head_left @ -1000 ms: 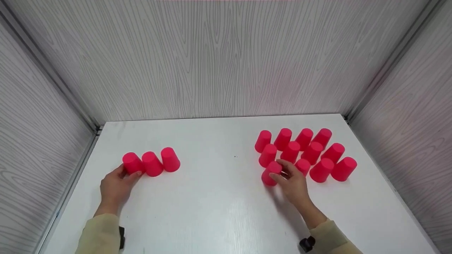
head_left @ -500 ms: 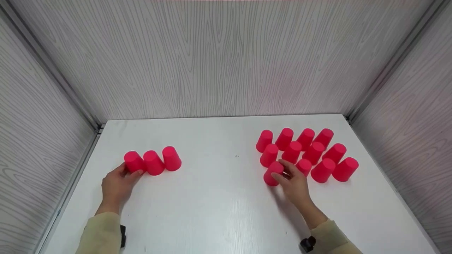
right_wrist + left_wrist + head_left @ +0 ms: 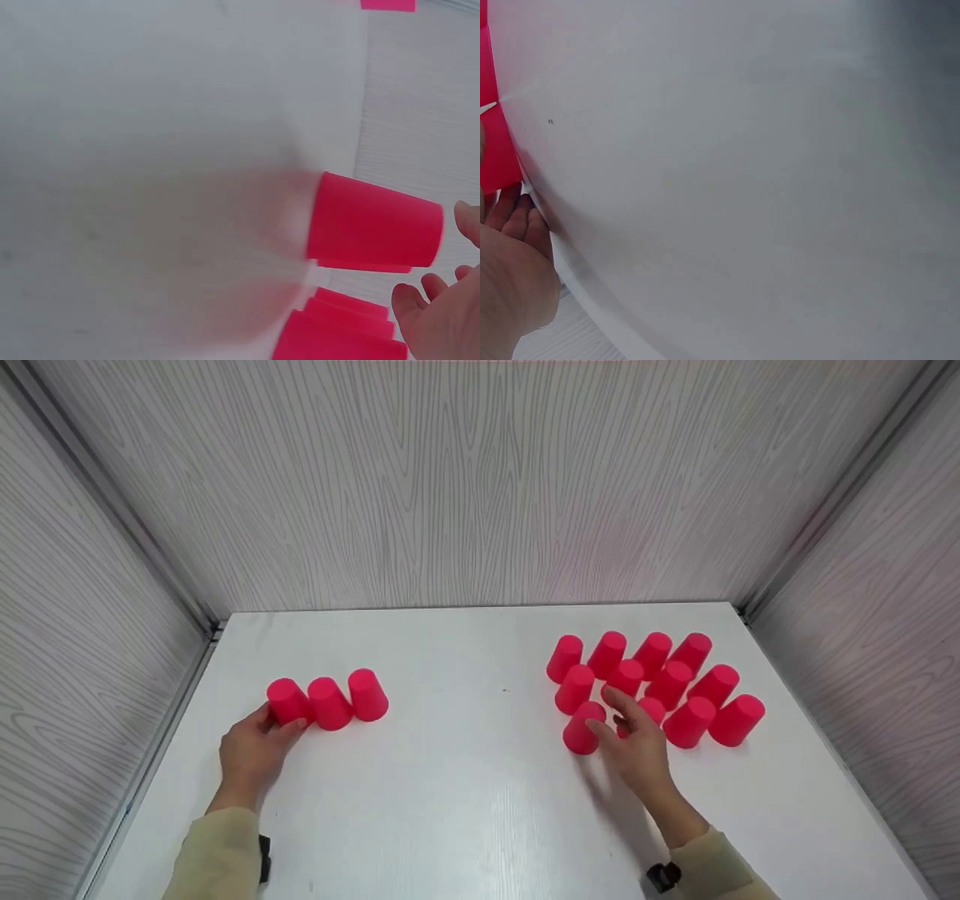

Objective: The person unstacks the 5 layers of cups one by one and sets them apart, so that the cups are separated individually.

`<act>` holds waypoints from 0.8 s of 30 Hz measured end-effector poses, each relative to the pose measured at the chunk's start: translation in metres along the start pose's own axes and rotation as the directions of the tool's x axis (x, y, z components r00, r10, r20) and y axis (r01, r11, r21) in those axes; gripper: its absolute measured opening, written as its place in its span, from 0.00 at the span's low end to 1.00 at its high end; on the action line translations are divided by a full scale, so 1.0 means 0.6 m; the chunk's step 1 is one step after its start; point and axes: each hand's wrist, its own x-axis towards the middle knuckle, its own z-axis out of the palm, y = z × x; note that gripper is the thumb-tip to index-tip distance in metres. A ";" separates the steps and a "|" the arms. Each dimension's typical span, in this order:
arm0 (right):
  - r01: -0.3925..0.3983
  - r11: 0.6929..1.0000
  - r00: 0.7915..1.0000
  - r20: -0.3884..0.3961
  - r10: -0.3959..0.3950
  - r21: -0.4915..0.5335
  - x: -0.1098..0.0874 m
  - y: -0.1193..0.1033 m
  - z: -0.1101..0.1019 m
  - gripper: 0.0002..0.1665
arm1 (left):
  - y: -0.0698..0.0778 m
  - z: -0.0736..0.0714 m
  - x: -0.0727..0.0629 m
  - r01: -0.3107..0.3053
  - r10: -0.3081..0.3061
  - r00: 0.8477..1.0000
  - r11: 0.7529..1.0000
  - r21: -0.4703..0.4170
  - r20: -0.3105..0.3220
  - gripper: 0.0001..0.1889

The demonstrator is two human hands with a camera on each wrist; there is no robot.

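Observation:
At the left of the head view, my left hand (image 3: 251, 751) holds an upside-down red plastic cup (image 3: 288, 701) between thumb and fingers. That cup is the leftmost of three in a short row, all standing on the white table (image 3: 450, 810). On the right, my right hand (image 3: 641, 754) is beside another upturned cup (image 3: 582, 733), its thumb close to the side and its fingers spread. The right wrist view shows a gap between this hand and the cup (image 3: 375, 223). In the left wrist view only part of the left cup (image 3: 496, 154) appears.
Several more upturned red cups (image 3: 668, 684) stand in staggered rows behind and right of my right hand, some partly hidden by it. Wood-grain panels (image 3: 480, 480) enclose the table at the back and both sides.
My right hand has let go of the near cup and shifted slightly right, its fingers opening. The cup stays standing. My left hand keeps its hold; the whole head view has drifted slightly.

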 end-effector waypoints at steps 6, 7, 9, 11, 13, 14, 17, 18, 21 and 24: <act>0.105 0.994 0.994 -0.038 -0.106 -0.008 0.015 -0.059 0.020 0.38 | -0.004 -0.005 0.003 -0.025 0.026 0.999 1.000 0.010 -0.019 0.43; 0.126 0.992 0.991 -0.040 -0.126 -0.012 0.020 -0.071 0.028 0.37 | -0.005 -0.005 0.003 -0.028 0.029 0.999 1.000 0.013 -0.023 0.43; 0.165 0.986 0.986 -0.034 -0.165 -0.013 0.028 -0.093 0.047 0.36 | -0.007 -0.004 0.004 -0.031 0.031 0.999 0.999 0.013 -0.028 0.44; 0.208 0.978 0.978 -0.017 -0.208 0.011 0.037 -0.114 0.071 0.36 | -0.008 -0.002 0.003 -0.025 0.025 0.999 1.000 0.006 -0.024 0.44; 0.237 0.971 0.971 0.012 -0.238 0.037 0.046 -0.133 0.100 0.34 | -0.009 -0.001 0.003 -0.016 0.017 1.000 1.000 0.002 -0.017 0.44; 0.249 0.967 0.968 0.033 -0.251 0.056 0.050 -0.142 0.116 0.34 | -0.008 0.000 0.004 -0.015 0.015 1.000 1.000 0.000 -0.014 0.44; 0.254 0.962 0.958 0.107 -0.264 0.098 0.064 -0.167 0.170 0.32 | -0.006 0.002 0.003 -0.011 0.011 1.000 1.000 -0.006 -0.012 0.43; 0.256 0.961 0.954 0.131 -0.268 0.103 0.069 -0.174 0.190 0.32 | -0.005 0.003 0.003 -0.012 0.012 1.000 1.000 -0.008 -0.010 0.43; 0.253 0.962 0.941 0.204 -0.268 0.098 0.083 -0.190 0.250 0.31 | -0.003 0.003 0.001 -0.012 0.011 1.000 1.000 -0.017 -0.014 0.42; 0.232 0.969 0.933 0.263 -0.246 0.081 0.092 -0.199 0.311 0.31 | -0.002 0.004 0.000 -0.019 0.018 1.000 1.000 -0.018 -0.018 0.42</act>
